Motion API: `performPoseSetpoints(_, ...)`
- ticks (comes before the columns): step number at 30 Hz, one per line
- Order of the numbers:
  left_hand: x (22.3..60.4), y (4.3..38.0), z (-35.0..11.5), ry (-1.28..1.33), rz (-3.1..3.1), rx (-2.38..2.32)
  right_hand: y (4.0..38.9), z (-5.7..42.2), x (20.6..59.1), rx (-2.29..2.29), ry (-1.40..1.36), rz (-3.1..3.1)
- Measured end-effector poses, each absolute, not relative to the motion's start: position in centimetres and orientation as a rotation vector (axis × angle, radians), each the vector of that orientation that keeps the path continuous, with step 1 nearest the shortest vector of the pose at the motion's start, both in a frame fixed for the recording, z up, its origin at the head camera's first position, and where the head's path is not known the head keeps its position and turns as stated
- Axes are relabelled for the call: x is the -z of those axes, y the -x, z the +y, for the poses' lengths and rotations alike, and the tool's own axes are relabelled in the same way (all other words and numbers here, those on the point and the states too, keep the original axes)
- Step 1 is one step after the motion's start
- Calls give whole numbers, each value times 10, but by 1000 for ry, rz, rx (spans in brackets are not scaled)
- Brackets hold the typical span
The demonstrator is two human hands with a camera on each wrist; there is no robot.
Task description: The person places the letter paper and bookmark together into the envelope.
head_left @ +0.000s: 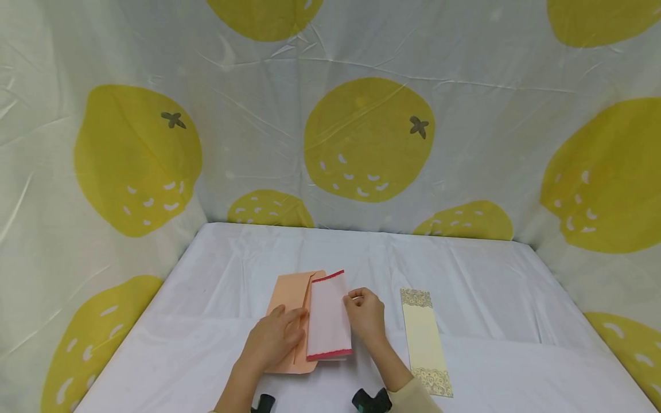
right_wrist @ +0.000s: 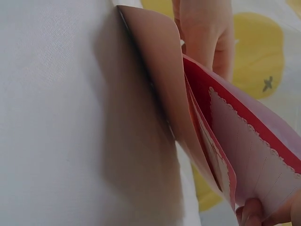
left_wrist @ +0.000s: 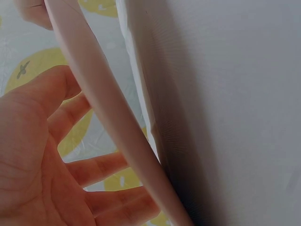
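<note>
A peach envelope [head_left: 289, 291] lies on the white cloth, with a folded pink card [head_left: 330, 321] with red scalloped edges over its right part. My left hand [head_left: 275, 338] presses on the envelope, its fingertips against the paper and its thumb side near the card. In the left wrist view those fingers [left_wrist: 101, 169] reach fairly straight to the peach paper. My right hand [head_left: 366, 315] pinches the card's right edge. Seen from the right wrist, the card stands partly unfolded, its lined inner panel [right_wrist: 240, 155] showing between red borders.
To the right of my right hand lies a long cream card [head_left: 424, 341] with gold patterned ends. White cloth [head_left: 490, 298] covers the table. A curtain with yellow fruit prints [head_left: 369, 140] hangs behind and at both sides.
</note>
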State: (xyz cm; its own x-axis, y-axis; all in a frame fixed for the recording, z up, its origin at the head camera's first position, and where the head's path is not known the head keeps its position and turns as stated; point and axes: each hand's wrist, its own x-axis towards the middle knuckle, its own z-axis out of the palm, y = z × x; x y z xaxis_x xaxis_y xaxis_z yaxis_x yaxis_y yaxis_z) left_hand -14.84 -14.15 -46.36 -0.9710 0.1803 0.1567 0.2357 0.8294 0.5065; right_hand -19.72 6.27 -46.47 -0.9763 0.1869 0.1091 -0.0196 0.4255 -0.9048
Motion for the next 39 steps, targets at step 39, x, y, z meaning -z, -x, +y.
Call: performPoseSetpoints(39, 462, 148, -139, 316, -2933, 797, 194, 15, 476, -1568, 105, -2598)
